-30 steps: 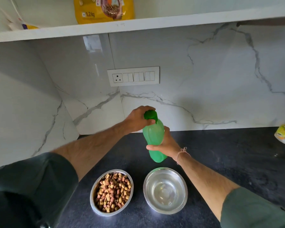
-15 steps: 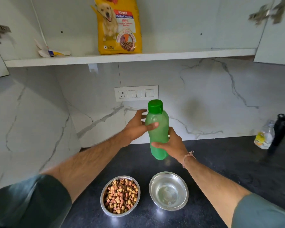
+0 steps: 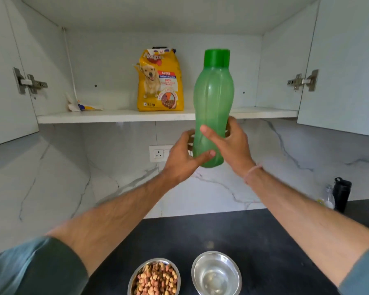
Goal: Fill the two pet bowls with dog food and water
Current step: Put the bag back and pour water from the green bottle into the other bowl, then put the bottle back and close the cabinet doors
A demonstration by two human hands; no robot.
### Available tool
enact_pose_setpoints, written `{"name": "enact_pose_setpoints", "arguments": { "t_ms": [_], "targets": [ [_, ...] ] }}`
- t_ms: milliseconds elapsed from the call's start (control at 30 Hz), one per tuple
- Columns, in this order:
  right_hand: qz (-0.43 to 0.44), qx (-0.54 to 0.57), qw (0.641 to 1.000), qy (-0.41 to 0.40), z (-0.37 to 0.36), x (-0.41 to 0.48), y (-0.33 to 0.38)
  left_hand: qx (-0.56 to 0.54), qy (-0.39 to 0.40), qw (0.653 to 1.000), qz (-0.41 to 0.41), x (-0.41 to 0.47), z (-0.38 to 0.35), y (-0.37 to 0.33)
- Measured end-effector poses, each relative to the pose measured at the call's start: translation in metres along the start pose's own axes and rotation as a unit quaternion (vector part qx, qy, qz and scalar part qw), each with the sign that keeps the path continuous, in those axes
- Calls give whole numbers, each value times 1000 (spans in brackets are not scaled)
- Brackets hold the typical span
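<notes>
A capped green water bottle (image 3: pixel 213 92) is held upright in front of the open wall cabinet, level with its shelf. My right hand (image 3: pixel 232 145) grips its lower part, and my left hand (image 3: pixel 184 160) holds the bottom from the left. On the dark counter below, the left steel bowl (image 3: pixel 134 277) is full of dog kibble and the right steel bowl (image 3: pixel 216 273) holds clear water. A yellow dog food bag (image 3: pixel 159 81) stands on the cabinet shelf (image 3: pixel 115 117).
Both cabinet doors (image 3: pixel 345 60) stand open at left and right. A crumpled wrapper (image 3: pixel 83 106) lies at the shelf's left. A black bottle (image 3: pixel 341 193) and a clear bottle (image 3: pixel 328 198) stand at the counter's far right. A socket panel (image 3: pixel 159 153) is on the marble wall.
Both hands have raised the capped bottle from above the bowls up to shelf height. My left hand slid from the cap down to the bottle's base. The view tilted upward.
</notes>
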State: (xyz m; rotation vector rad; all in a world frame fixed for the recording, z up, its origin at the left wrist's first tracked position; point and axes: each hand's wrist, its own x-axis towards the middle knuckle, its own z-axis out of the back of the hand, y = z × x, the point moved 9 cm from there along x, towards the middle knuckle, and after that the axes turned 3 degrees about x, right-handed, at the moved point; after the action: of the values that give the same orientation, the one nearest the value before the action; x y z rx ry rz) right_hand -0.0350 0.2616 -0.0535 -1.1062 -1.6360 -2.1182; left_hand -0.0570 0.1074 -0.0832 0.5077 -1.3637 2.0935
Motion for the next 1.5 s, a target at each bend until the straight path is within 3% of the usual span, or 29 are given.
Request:
{"name": "enact_pose_setpoints", "arguments": {
  "t_ms": [167,300,933,1500],
  "targets": [
    [24,-4,999,-20,11,67,49,-6,-42,998,-35,61,25,-52],
    [6,-21,999,-30,7,116,51,26,-74,996,-40,104,32,-63],
    [-104,-173,975,89,-54,228,-59,175,-23,970,167,228,17,18],
    [-143,-195,962,122,-78,270,-102,243,-9,949,200,286,3,61]
  ]
}}
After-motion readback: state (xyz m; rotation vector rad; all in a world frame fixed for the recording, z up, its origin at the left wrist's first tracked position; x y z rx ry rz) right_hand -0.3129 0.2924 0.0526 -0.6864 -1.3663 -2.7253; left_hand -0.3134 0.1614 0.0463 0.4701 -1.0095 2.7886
